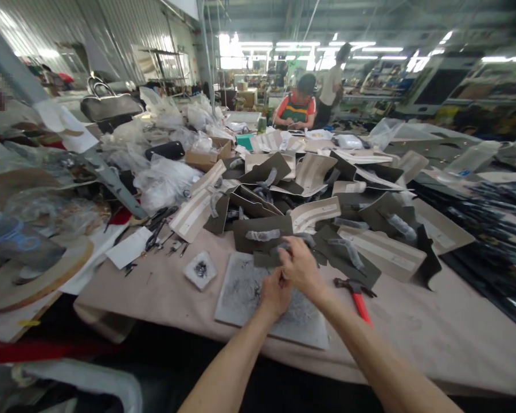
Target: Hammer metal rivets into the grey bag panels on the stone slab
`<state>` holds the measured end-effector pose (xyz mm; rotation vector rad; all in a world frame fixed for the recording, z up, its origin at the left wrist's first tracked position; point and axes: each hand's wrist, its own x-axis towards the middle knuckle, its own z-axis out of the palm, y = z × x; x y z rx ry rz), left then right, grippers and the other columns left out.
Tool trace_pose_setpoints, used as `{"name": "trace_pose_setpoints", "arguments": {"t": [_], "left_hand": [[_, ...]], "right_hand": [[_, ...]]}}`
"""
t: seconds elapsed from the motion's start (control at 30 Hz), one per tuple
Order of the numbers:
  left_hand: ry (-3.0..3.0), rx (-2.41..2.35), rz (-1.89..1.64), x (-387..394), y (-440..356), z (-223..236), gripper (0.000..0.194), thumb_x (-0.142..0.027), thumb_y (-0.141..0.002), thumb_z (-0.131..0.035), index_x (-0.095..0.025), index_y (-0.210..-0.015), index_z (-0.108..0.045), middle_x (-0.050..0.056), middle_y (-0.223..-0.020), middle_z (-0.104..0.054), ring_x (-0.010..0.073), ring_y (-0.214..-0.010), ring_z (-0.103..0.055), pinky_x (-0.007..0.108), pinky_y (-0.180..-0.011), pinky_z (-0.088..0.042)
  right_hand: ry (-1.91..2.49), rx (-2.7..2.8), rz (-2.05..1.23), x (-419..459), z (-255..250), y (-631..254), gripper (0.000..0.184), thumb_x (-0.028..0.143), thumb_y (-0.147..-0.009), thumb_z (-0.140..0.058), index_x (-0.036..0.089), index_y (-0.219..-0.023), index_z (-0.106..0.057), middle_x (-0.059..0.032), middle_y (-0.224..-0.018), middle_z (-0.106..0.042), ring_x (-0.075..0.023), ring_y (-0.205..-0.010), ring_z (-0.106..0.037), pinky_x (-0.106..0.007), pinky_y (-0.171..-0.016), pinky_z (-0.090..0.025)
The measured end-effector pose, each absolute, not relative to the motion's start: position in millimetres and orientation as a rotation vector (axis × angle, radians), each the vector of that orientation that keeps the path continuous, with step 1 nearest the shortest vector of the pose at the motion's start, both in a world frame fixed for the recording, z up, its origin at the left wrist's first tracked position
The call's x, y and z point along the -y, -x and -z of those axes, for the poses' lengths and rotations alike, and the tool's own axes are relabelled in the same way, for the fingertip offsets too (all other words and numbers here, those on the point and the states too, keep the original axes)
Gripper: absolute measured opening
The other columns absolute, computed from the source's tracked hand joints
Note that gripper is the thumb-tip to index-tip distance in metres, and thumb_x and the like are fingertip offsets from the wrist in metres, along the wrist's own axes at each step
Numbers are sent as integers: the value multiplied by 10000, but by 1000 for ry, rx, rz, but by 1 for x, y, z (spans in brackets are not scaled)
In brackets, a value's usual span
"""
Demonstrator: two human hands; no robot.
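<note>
My left hand point(276, 293) is closed, its fingertips pinched together above a grey slab point(236, 292); whatever they hold is hidden. Right against it, my right hand point(300, 265) curls its fingers at the edge of a dark grey leather-like panel point(264, 260), which lies partly over the slab's far edge. The fingers cover much of the contact. Small dark bits are scattered on the slab. Left of it sits a small white tray point(191, 274) with a heap of small dark metal pieces. A hammer point(360, 301) with a red handle lies to the right.
A pile of dark and beige panels point(318, 221) with plastic-wrapped handles covers the table beyond my hands. Tools point(159, 226), plastic bags point(165, 183) and a cardboard box point(208, 154) lie at left. A slanted metal post point(112, 183) stands there. Across the table sits a person point(298, 106).
</note>
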<state>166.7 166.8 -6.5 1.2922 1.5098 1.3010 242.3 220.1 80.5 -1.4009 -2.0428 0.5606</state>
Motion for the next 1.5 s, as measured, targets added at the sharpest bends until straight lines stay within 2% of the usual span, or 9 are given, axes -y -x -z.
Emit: {"name": "trace_pose_setpoints", "arguments": {"t": [0.03,0.17,0.4,0.53,0.6,0.73,0.87,1.17,1.5], "left_hand": [[-1288,-1502,-1302,-167,-167,6,90,-206,-808,-644,-208,-897,-654,10,-802,-677,167,-753,-588,282,-717,-442],[-1241,-1518,-1277,-169,-168,8,113,-282,-845,-617,-197,-912,-648,12,-814,-672,169,-775,-603,294,-749,-448],[-1230,-1513,-1252,-170,-166,11,235,-363,-847,-613,-179,-984,-665,43,-857,-709,192,-801,-644,317,-780,-485],[-1236,-1543,-1269,-170,-165,9,242,-397,-857,-611,-183,-958,-663,41,-835,-704,194,-782,-645,316,-762,-483],[-1236,-1551,-1269,-172,-164,9,236,-397,-855,-617,-185,-947,-663,39,-821,-702,191,-765,-641,314,-748,-483],[-1207,-1525,-1299,-175,-162,11,229,-371,-836,-648,-180,-961,-665,49,-859,-717,191,-789,-657,315,-764,-507],[-1128,-1459,-1358,-176,-161,15,275,-392,-816,-691,-183,-993,-663,57,-899,-734,193,-821,-688,327,-807,-544],[-1000,-1562,-1672,-172,-153,1,311,-405,-807,-736,-182,-1012,-665,76,-965,-768,195,-902,-732,336,-893,-592],[-1087,-1301,-1442,-182,-170,-24,340,-375,-801,-771,-189,-1065,-662,63,-951,-769,186,-874,-736,332,-875,-589]], "right_hand": [[1595,2087,-443,-241,-73,-268,421,338,-968,-484,128,-1323,-567,-147,-1394,-577,-252,-1299,-515,-363,-1140,-392],[1992,1932,-250,-299,-48,-362,537,293,-942,-461,17,-1402,-488,-279,-1440,-497,-394,-1313,-481,-526,-1074,-419],[2223,1821,-13,-322,-45,-409,492,266,-972,-432,86,-1425,-492,-251,-1397,-520,-368,-1345,-451,-471,-1072,-387],[2298,1946,-226,-328,-53,-418,278,293,-932,-561,105,-1103,-675,-200,-1084,-685,-314,-1011,-647,-374,-829,-463],[2270,2003,-290,-325,-63,-421,256,296,-964,-521,120,-1069,-674,-169,-999,-713,-270,-906,-670,-331,-761,-448],[2163,2025,-187,-298,-100,-413,435,429,-1012,-449,141,-1311,-579,-195,-1125,-715,-315,-1015,-674,-361,-811,-452],[1955,2083,-113,-233,-120,-383,611,384,-997,-462,116,-1539,-378,-163,-958,-752,-317,-860,-716,-379,-765,-486],[1832,2007,-488,-82,-27,-310,517,393,-1042,-384,98,-1444,-521,-113,-822,-769,-295,-678,-737,-373,-602,-542],[1789,1995,-511,-92,-30,-310,533,381,-1023,-482,100,-1476,-501,-143,-999,-782,-325,-777,-760,-427,-663,-605]]}}
